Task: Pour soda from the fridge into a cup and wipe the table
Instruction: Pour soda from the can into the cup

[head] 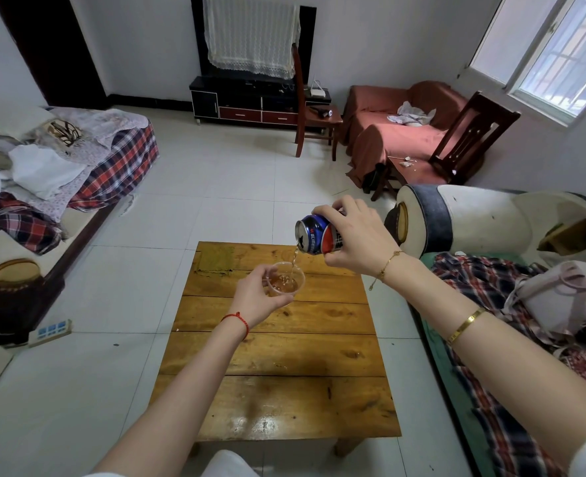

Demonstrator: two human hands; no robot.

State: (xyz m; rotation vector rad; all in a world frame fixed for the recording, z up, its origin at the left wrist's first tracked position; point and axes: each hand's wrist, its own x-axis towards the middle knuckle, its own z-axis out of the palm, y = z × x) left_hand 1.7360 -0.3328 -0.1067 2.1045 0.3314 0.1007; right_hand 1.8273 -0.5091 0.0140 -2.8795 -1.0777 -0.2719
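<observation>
A wooden plank table (pixel 278 356) stands on the white tiled floor (pixel 140 290); a greenish cloth (pixel 217 259) lies flat near its far left corner.

The table (pixel 278 349) was brown wood with a shiny coat, and light bounced off its near end. A rough green cloth (pixel 216 259) lay flat on its far corner. The soda can (pixel 315 237) was smooth, shiny metal, blue and red. The cup (pixel 286 282) was thin, see-through plastic. The floor (pixel 216 187) was smooth, pale tile.
</observation>
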